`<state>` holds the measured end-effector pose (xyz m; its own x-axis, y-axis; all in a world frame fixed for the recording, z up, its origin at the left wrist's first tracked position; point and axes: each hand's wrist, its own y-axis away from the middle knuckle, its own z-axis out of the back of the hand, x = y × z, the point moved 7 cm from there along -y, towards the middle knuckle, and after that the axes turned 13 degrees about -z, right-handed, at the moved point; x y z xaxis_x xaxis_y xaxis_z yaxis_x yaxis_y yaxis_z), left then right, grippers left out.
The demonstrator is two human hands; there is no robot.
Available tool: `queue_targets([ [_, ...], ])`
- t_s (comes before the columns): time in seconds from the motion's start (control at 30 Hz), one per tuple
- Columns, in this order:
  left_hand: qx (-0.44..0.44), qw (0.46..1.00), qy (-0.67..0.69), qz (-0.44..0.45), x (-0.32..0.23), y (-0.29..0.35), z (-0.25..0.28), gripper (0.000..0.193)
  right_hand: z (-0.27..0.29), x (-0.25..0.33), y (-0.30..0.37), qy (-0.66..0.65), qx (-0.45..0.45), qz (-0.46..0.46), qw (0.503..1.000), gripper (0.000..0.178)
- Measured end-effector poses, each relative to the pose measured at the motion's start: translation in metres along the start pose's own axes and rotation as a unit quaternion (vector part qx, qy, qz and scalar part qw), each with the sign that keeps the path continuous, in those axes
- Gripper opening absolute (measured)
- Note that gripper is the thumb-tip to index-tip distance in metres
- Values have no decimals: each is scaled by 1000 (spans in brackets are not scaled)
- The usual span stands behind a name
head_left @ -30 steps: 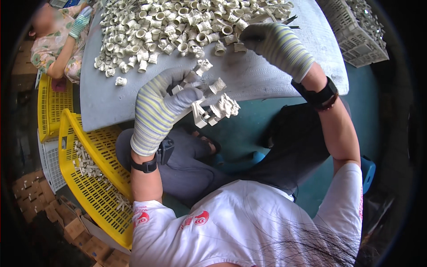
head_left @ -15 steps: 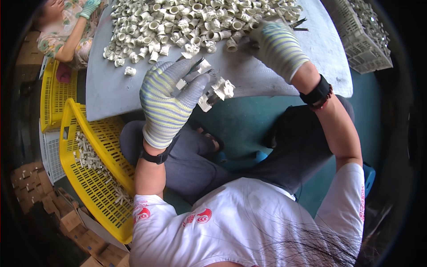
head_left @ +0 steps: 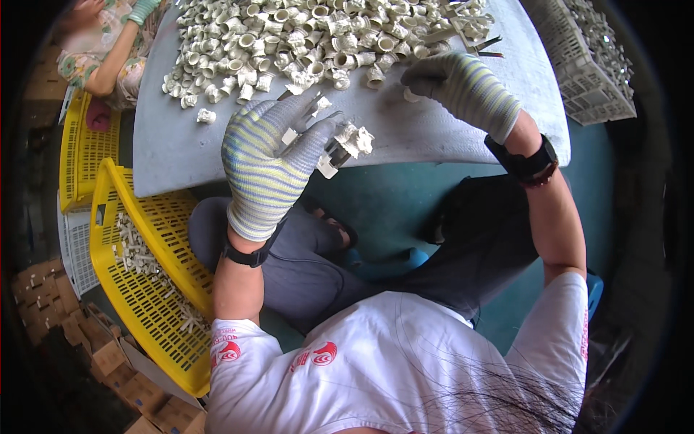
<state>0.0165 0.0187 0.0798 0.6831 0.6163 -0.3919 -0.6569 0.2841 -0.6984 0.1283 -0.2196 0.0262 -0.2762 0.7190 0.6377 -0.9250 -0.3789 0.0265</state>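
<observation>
My left hand, in a striped grey-palmed glove, is closed around a dark metal fixture with forked ends. White plastic pieces sit on the fixture and stick out past my fingers. Over the table, near the front of the pile, my right hand wears a matching glove and has its fingers pinched together. A small cream plastic fitting shows at those fingertips, mostly covered by them. Many similar cream ring-shaped fittings lie heaped across the far half of the table.
Metal pronged tools lie at the pile's right. A white crate of parts stands at the far right. Yellow baskets are at my left, the nearer holding white pieces. A co-worker's gloved hand shows at the upper left.
My right hand has drawn back from the pile toward me, with a cream fitting now showing at its fingertips. My left hand still holds the fixture in nearly the same place.
</observation>
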Motion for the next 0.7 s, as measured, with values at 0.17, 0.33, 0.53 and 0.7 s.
queue_targets([
  [0.17,-17,998,-32,-45,-3,1,1,29,-7,18,11,77,-17,103,992,27],
  [0.33,2,996,-71,-55,-3,5,1,33,-5,12,4,38,-1,33,999,22],
  [0.53,12,991,-98,-89,-3,13,-6,36,-1,50,13,-304,173,28,937,27],
  [0.7,9,988,-96,-123,-11,7,-12,37,-9,51,18,-368,183,36,911,30],
])
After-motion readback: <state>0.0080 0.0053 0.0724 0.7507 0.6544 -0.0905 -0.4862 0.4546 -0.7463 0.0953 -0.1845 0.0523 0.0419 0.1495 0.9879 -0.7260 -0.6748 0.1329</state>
